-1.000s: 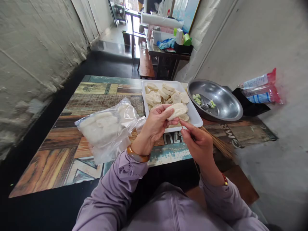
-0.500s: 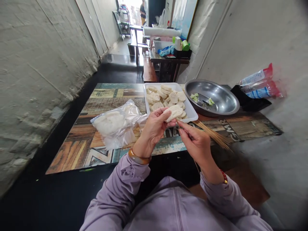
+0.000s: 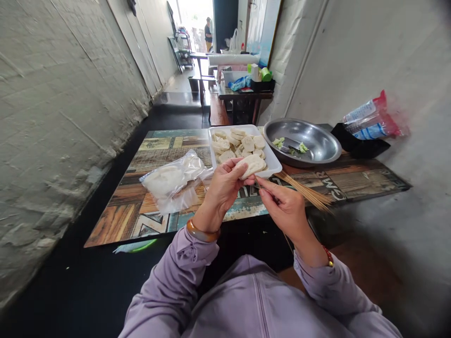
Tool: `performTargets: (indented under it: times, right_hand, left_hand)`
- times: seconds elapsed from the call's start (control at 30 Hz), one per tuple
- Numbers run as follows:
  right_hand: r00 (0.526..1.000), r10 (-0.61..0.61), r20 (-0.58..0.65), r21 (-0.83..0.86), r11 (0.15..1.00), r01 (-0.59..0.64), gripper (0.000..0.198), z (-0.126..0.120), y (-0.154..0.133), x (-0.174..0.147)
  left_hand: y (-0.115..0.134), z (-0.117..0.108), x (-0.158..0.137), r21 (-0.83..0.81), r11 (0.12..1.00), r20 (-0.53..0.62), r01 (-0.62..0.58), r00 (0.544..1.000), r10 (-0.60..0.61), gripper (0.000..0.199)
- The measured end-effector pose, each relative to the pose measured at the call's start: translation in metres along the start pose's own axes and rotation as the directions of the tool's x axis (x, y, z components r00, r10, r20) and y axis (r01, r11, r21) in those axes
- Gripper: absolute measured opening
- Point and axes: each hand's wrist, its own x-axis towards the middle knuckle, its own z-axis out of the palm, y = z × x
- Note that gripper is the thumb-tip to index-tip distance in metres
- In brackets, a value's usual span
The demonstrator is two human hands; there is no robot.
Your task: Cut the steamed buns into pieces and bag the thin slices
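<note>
A pale, flat oval slice of food [image 3: 252,166] is pinched between the thumb and fingers of my left hand [image 3: 225,184]. My right hand [image 3: 286,206] is closed on a thin wooden skewer [image 3: 287,240], whose upper end meets the lower edge of the slice; how deep it goes in is hidden. Just beyond my hands, a white plastic tray [image 3: 278,165] holds many similar pale slices. To its right, a bundle of bamboo skewers [image 3: 306,191] lies on the patterned table [image 3: 120,218].
A clear plastic bag [image 3: 172,180] with white contents lies left of the tray. A steel bowl [image 3: 326,146] with green scraps stands at the right, before a black holder [image 3: 366,146] with packets. Behind is another table [image 3: 246,94]; a person [image 3: 208,35] stands far off.
The view has shifted slightly, so the table and background sit differently in the picture. My hands keep nearly the same pose, still on the slice and the skewer.
</note>
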Motion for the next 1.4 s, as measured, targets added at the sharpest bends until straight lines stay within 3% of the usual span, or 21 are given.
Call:
performTargets:
  times: [0.17, 0.43, 0.67, 1.1, 1.4]
  right_hand:
    - [1.000, 0.021, 0.000, 0.009, 1.000, -0.021, 0.032, -0.003, 0.000, -0.003]
    - [0.996, 0.071, -0.046, 0.041, 0.997, -0.069, 0.026, -0.002, 0.001, -0.006]
    - [0.992, 0.124, -0.006, 0.023, 0.992, -0.124, 0.023, -0.004, 0.001, -0.004]
    - [0.997, 0.075, 0.011, 0.135, 0.988, -0.076, 0.026, -0.008, 0.006, -0.008]
    - [0.993, 0.111, 0.041, 0.177, 0.977, -0.117, 0.026, -0.009, 0.010, -0.011]
  left_hand:
    - [-0.001, 0.006, -0.008, 0.089, 0.991, 0.000, -0.097, 0.995, 0.098, 0.042]
    - [-0.009, 0.007, -0.015, 0.244, 0.941, 0.006, -0.236, 0.970, 0.242, 0.033]
    - [-0.012, 0.005, -0.019, 0.294, 0.925, 0.010, -0.243, 0.968, 0.251, 0.030]
    - [-0.014, 0.003, -0.018, 0.269, 0.933, 0.002, -0.240, 0.969, 0.248, 0.035]
    - [-0.016, 0.005, -0.022, 0.269, 0.935, 0.000, -0.231, 0.971, 0.240, 0.035]
